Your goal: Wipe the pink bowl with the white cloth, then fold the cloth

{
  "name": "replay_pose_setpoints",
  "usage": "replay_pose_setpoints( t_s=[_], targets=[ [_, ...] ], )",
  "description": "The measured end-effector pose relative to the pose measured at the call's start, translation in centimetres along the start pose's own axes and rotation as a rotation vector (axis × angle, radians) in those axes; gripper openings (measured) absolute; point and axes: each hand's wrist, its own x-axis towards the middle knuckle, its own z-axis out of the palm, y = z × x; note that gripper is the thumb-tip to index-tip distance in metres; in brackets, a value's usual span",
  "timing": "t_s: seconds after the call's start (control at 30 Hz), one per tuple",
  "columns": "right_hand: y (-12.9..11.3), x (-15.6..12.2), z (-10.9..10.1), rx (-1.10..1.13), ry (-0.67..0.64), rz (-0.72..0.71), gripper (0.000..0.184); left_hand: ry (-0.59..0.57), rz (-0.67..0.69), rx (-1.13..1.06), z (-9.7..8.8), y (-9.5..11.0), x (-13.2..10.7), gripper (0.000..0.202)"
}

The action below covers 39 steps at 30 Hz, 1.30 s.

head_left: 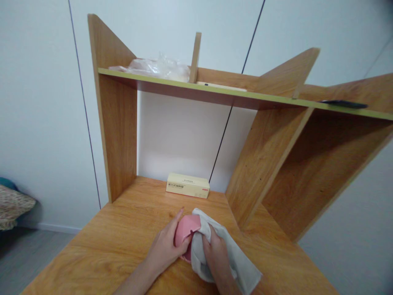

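My left hand (166, 243) is closed around a pink, hollow, cup-like container (188, 226), its thumb at the rim and its fingers along the far side. The container is tilted, with a dark opening partly visible toward me; its exact kind is hard to make out. Bunched in my right hand (216, 254) is a light grey cloth (239, 256), pressed against the container's right side and rim. One end of the cloth hangs down over the desk at the lower right. Some of my right fingers are hidden in its folds.
Behind my hands, a cream box (188, 185) with printed lettering stands on the wooden desk (101, 246). Overhead, a shelf (221, 95) carries a clear plastic bag (162, 67) and a dark flat item (344, 104). Upright wooden panels (264, 168) flank the space.
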Motion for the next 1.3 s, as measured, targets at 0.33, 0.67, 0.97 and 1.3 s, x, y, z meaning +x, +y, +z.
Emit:
replay_pose_setpoints(
  t_s=[0.33,0.67,0.97,1.3],
  targets=[
    [0.3,0.3,0.0,-0.011,0.048,0.025,0.037,0.037,-0.013,-0.031,0.6,-0.5,0.0,0.056],
    [0.1,-0.3,-0.3,-0.194,-0.016,-0.062,0.039,-0.051,0.084,0.091,-0.6,0.2,0.1,0.062],
    [0.2,0.2,0.2,-0.010,0.045,0.032,0.039,-0.046,-0.067,0.003,0.4,-0.5,0.1,0.059],
    [0.6,-0.2,0.1,-0.282,0.021,-0.086,0.038,-0.071,-0.037,0.128,-0.3,-0.3,0.0,0.058]
  ],
)
